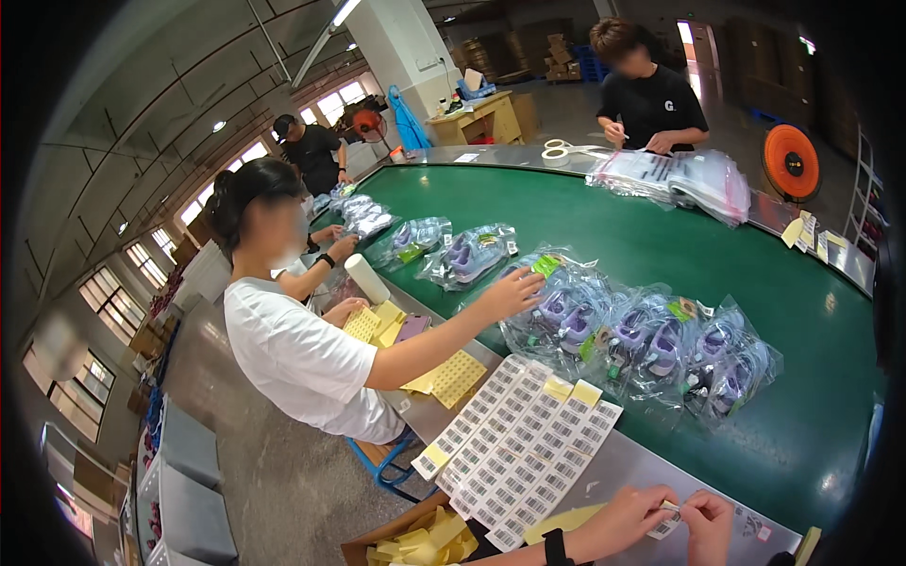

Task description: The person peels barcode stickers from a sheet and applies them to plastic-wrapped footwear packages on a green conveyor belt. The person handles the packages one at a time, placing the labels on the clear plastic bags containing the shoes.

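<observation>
At the lower right, my left hand, with a dark band on its wrist, pinches a small white barcode label. My right hand is closed at the label's other side, its fingertips pressed together; whether it grips the label too is hard to see. Beside my left forearm lies a yellow backing sheet. Sheets of barcode labels are spread on the metal table edge to the left. Beyond them, clear bags of lilac shoes rest on the green conveyor belt.
A co-worker in white reaches over the bagged shoes from the left. Another in black handles a stack of clear bags across the belt. A carton of yellow scraps stands below the table edge. An orange fan is at the far right.
</observation>
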